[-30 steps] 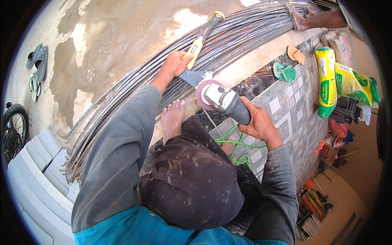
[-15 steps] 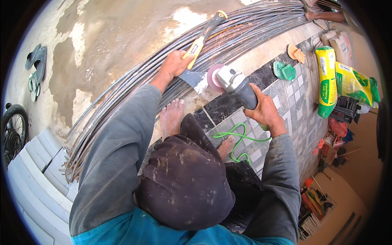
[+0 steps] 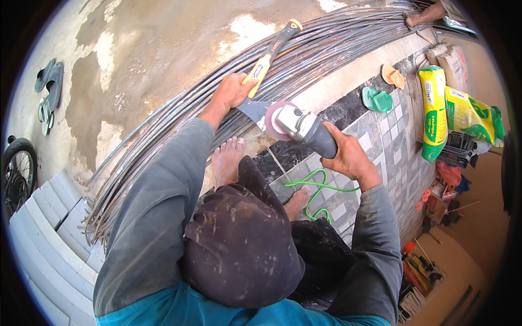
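My left hand (image 3: 235, 89) is closed around a flat-bladed hand tool (image 3: 262, 64) with a long yellow and black handle. Its grey metal blade, widening away from the handle, points toward the grinder. In my right hand (image 3: 349, 155) is an angle grinder (image 3: 302, 127), gripped by its dark body. The grinder's pinkish disc (image 3: 276, 120) overlaps the blade's edge in this view; the exact contact is hidden. A green cord (image 3: 326, 186) loops on the tiles below my right hand. Both tools are held above a bundle of metal rods (image 3: 179, 108).
My bare feet (image 3: 227, 160) stand beside the rods and tiled floor (image 3: 380, 146). Green sandals (image 3: 377, 100), orange sandals (image 3: 392, 76) and yellow-green bags (image 3: 433, 111) lie to the right. Grey blocks (image 3: 51, 233) and a wheel (image 3: 19, 174) are left. Another person's foot (image 3: 416, 19) is at far right.
The grinder has shifted left and slightly nearer, its disc farther over the blade. My left hand and its tool have moved slightly nearer. The other person's foot has shifted slightly.
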A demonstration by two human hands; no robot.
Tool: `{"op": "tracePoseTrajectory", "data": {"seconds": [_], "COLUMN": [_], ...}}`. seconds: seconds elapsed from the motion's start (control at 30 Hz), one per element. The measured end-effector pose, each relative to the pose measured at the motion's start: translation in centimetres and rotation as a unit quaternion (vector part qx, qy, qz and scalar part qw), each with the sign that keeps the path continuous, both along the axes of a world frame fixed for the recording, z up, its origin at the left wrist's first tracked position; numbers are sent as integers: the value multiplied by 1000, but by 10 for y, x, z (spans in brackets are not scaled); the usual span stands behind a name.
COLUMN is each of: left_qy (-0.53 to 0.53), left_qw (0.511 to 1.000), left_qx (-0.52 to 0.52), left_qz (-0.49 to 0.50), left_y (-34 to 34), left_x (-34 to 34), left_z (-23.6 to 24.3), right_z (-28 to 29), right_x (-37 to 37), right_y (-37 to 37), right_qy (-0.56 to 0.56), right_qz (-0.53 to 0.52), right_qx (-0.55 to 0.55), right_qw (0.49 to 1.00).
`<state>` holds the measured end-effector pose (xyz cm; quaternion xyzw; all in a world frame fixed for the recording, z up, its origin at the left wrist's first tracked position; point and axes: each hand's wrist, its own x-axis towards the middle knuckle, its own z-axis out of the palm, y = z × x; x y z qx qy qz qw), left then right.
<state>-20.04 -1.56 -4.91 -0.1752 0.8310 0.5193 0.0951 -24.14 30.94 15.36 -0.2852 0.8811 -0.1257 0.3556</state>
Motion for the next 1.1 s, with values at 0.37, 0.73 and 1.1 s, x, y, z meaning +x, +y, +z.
{"op": "tracePoseTrajectory", "data": {"seconds": [0.37, 0.73, 1.1], "left_qy": [13, -1, -7], "left_qw": [1000, 1000, 1000], "left_qx": [-12, -10, 13], "left_qz": [2, -14, -10], "left_y": [1, -2, -2], "left_x": [1, -1, -4], "left_z": [-4, -3, -2], "right_z": [-12, -12, -17], "right_x": [10, 11, 12], "right_y": [12, 14, 13], "right_qy": [10, 2, 2], "right_qz": [14, 0, 30], "right_qx": [-33, -30, -25], "right_qw": [999, 1000, 999]}}
